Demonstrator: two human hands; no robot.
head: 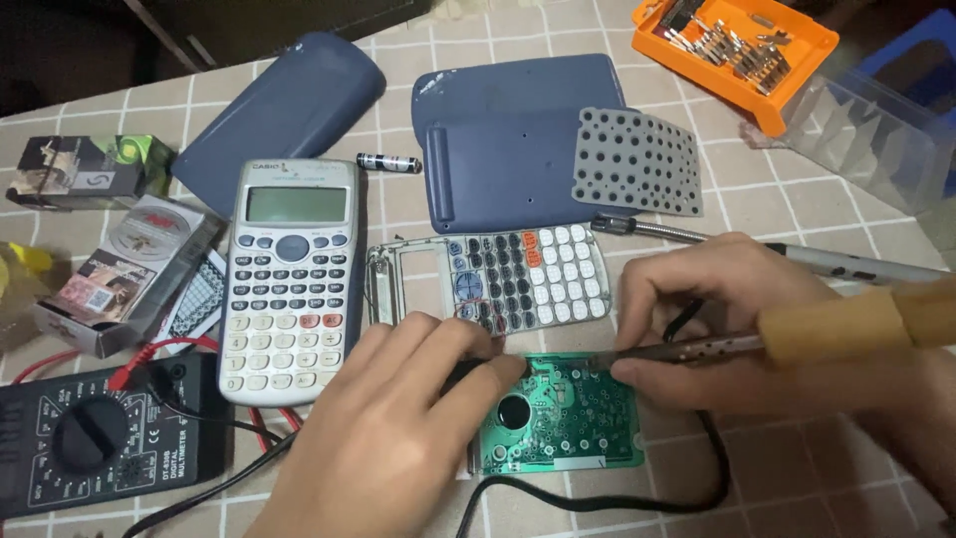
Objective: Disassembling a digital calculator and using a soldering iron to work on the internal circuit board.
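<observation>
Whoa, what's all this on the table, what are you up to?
A person is working on a green circuit board on the tiled tabletop. The right hand holds a wooden-handled soldering iron with its tip at the board's top edge, while the left hand steadies the board's left side. Above lie the opened calculator's key frame, its blue back cover and grey rubber keypad. A whole calculator and a black multimeter sit to the left.

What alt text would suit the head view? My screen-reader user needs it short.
A right hand holds a wooden-handled soldering iron to a green circuit board while the left hand steadies the board's edge. Around them on the tiled table lie an intact calculator, a dismantled calculator's key frame, a black multimeter and an orange parts bin.
</observation>
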